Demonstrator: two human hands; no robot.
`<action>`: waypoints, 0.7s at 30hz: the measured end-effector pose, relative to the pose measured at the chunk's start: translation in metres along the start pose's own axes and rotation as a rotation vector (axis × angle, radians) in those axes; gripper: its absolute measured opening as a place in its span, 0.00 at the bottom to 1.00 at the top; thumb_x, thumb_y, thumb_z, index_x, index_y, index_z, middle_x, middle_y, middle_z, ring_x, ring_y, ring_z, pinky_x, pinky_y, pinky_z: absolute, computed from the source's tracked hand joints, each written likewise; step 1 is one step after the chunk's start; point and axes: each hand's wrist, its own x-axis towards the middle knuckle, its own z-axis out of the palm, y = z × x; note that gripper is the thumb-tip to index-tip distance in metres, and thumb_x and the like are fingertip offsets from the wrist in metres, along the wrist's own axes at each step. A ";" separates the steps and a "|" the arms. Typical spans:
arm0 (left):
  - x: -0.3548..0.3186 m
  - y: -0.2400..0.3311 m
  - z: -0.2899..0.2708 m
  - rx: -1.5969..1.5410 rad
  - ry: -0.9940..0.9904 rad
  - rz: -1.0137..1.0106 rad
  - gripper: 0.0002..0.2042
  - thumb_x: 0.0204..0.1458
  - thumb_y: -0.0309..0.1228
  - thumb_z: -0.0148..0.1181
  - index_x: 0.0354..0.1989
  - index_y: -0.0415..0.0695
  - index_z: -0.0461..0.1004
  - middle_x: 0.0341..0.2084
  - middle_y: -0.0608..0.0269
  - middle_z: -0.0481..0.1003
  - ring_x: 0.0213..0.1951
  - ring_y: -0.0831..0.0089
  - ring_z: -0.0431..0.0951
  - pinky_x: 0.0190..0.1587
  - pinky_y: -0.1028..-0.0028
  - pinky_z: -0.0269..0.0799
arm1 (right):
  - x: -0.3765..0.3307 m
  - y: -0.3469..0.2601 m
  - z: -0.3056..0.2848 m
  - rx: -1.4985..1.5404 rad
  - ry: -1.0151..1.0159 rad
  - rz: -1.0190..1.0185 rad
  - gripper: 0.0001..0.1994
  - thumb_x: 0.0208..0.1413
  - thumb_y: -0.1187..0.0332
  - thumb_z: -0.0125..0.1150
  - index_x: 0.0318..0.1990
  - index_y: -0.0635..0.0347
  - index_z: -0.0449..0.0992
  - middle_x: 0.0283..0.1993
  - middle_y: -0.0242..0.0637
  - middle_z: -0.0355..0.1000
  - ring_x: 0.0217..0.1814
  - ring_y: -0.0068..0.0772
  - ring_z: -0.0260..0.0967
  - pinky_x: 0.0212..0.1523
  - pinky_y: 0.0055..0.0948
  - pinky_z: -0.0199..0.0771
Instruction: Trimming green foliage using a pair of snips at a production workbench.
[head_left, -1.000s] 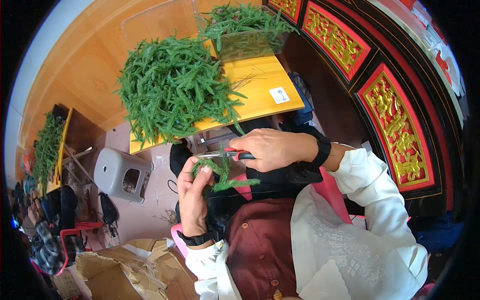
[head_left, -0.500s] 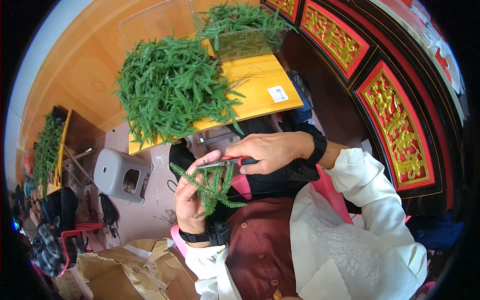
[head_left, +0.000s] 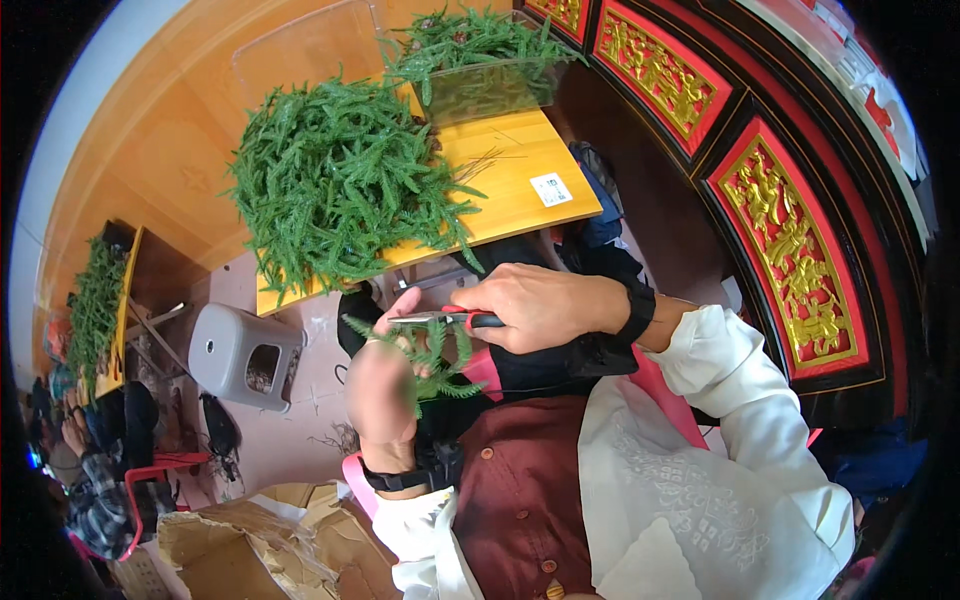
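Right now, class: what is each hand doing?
Left hand: closed on a green sprig.
Right hand: closed on scissors.

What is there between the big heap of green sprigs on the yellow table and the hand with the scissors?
In the head view, only the table's front edge and a dark gap separate the sprig heap from the right hand holding red-handled scissors.

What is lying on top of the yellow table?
A big heap of green sprigs covers most of the yellow table, with a clear bin of more sprigs behind and a small white label. The tabletop under the heap is hidden.
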 end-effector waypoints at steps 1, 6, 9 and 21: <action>0.000 -0.001 0.001 0.099 0.048 0.033 0.28 0.52 0.32 0.58 0.60 0.32 0.61 0.39 0.62 0.73 0.34 0.79 0.70 0.34 0.85 0.62 | -0.001 0.004 0.000 -0.003 0.004 0.001 0.10 0.51 0.70 0.56 0.37 0.68 0.67 0.30 0.57 0.70 0.38 0.60 0.67 0.37 0.46 0.66; -0.001 -0.009 0.002 0.336 0.181 0.167 0.23 0.55 0.21 0.55 0.61 0.36 0.63 0.47 0.62 0.71 0.44 0.81 0.69 0.48 0.80 0.65 | -0.005 0.010 -0.005 0.035 -0.121 0.114 0.15 0.56 0.62 0.51 0.41 0.68 0.67 0.35 0.57 0.70 0.42 0.60 0.68 0.43 0.48 0.67; 0.002 -0.011 0.007 0.580 0.228 0.363 0.24 0.54 0.21 0.55 0.60 0.36 0.63 0.44 0.64 0.71 0.42 0.79 0.69 0.46 0.79 0.66 | -0.006 0.012 -0.002 -0.014 -0.101 0.099 0.15 0.56 0.62 0.51 0.41 0.68 0.67 0.35 0.57 0.71 0.43 0.59 0.68 0.44 0.48 0.67; -0.004 -0.003 0.024 1.226 0.361 0.394 0.26 0.52 0.20 0.57 0.61 0.37 0.62 0.49 0.57 0.71 0.46 0.74 0.70 0.49 0.77 0.65 | -0.007 -0.014 -0.002 -0.155 0.035 0.190 0.12 0.51 0.64 0.56 0.35 0.67 0.70 0.29 0.56 0.73 0.36 0.60 0.71 0.35 0.51 0.70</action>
